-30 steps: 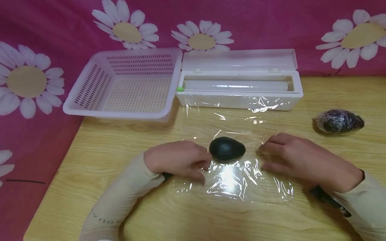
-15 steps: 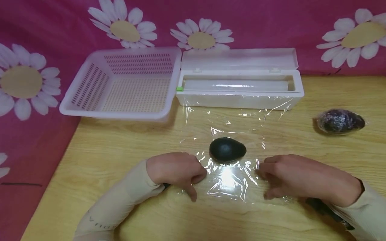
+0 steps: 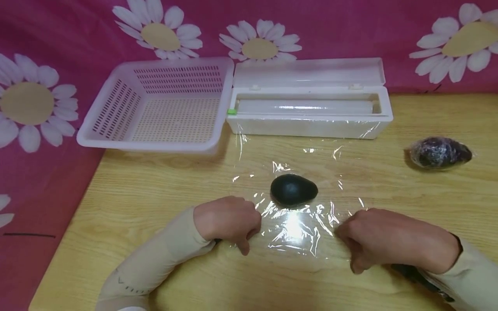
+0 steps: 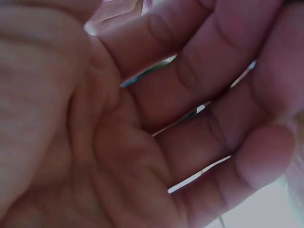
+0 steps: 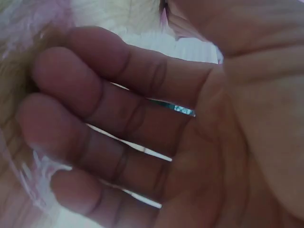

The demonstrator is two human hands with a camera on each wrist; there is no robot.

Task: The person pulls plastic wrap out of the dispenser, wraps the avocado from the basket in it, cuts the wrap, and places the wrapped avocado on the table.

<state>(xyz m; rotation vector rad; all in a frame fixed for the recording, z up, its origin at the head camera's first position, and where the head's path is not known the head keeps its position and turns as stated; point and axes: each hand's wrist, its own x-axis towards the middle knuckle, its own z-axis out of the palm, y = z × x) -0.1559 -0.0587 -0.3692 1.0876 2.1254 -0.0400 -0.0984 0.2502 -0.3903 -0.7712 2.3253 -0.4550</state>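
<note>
A dark green avocado point(image 3: 293, 190) lies on a sheet of clear plastic wrap point(image 3: 293, 226) in the head view, its narrow end to the right. The sheet runs from the roll point(image 3: 305, 106) in a white dispenser box point(image 3: 311, 125) toward the near side. My left hand point(image 3: 229, 220) is at the sheet's near left part, palm down, thumb apart from loosely bent fingers point(image 4: 190, 90). Opposite it, my right hand point(image 3: 393, 239) rests at the near right part, with the bent fingertips point(image 5: 52, 123) down at the film. Neither palm shows anything held.
A white plastic basket point(image 3: 155, 144) stands at the back left, beside the dispenser box with its lid point(image 3: 309, 73) raised. To the right, a second avocado point(image 3: 439, 153) wrapped in film lies on the wooden table point(image 3: 439, 198). A flowered pink cloth point(image 3: 330, 30) hangs behind.
Both hands have slid toward the near edge of the plastic wrap, the right one farther. The film looks flatter between box and avocado. The avocado has stayed in place.
</note>
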